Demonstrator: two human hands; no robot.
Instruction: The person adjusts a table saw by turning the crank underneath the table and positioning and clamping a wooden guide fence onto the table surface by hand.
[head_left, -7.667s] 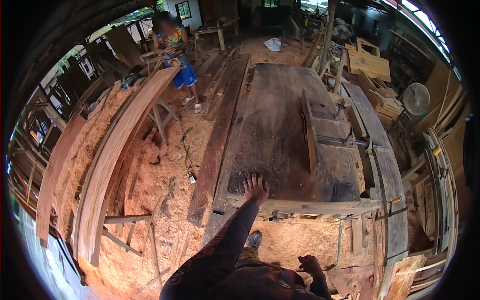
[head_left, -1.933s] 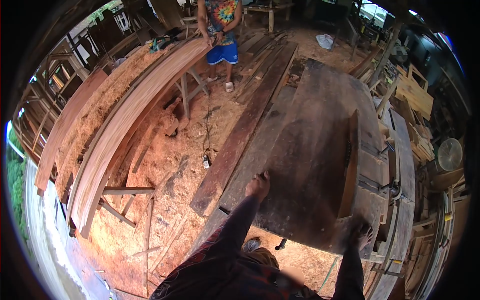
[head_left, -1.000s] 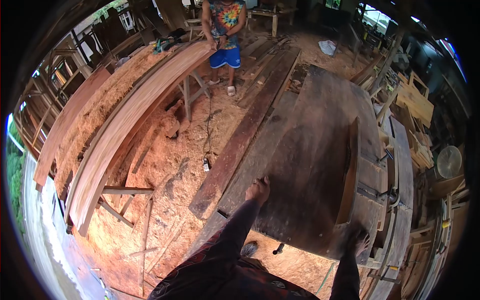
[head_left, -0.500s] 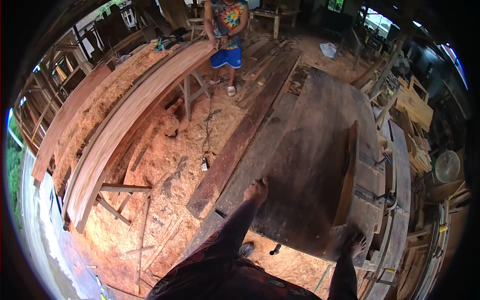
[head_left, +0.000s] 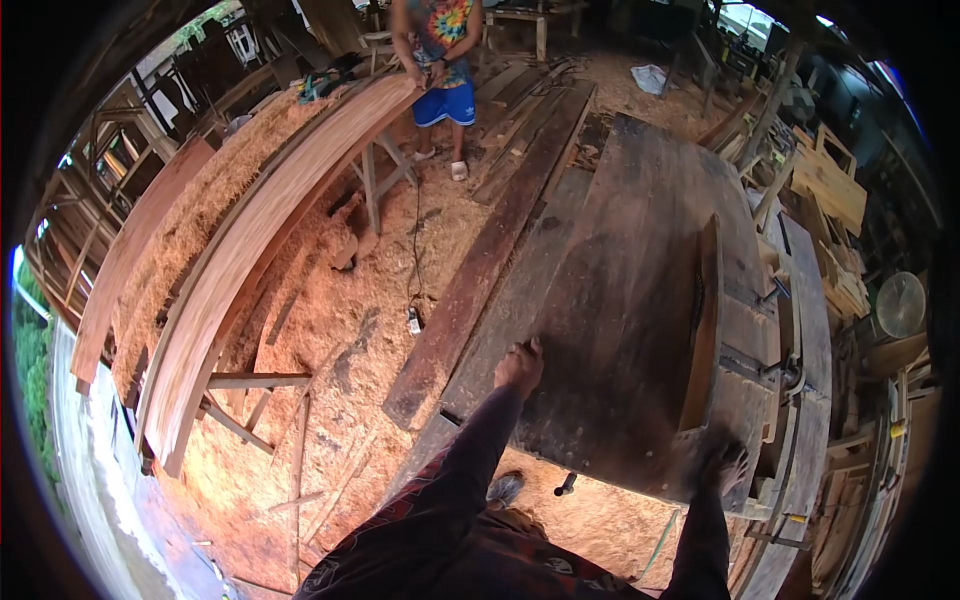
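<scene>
A wide dark wooden board [head_left: 620, 300] lies flat before me on a workbench. At its left edge is my left hand [head_left: 519, 367], with the fingers curled in against the wood as if around the edge. My right hand [head_left: 727, 465] is low on the board's near right corner, smeared by motion. Its fingers are blurred, and I cannot make out whether something is under the palm. Just beyond this hand a narrow brown board [head_left: 705, 330] stands on edge along the wide board. Metal clamps [head_left: 792, 375] are fixed at the right side.
Across the shavings-covered floor [head_left: 355, 300], a co-worker [head_left: 438, 60] stands at the far end of a long pale plank [head_left: 265, 210] on trestles. A long reddish plank [head_left: 480, 270] lies left of the workbench. A power cord ends at a small block [head_left: 414, 320].
My right hand has shifted slightly up and right, still blurred. My left hand stays at the board's edge. The whole view has tilted a little.
</scene>
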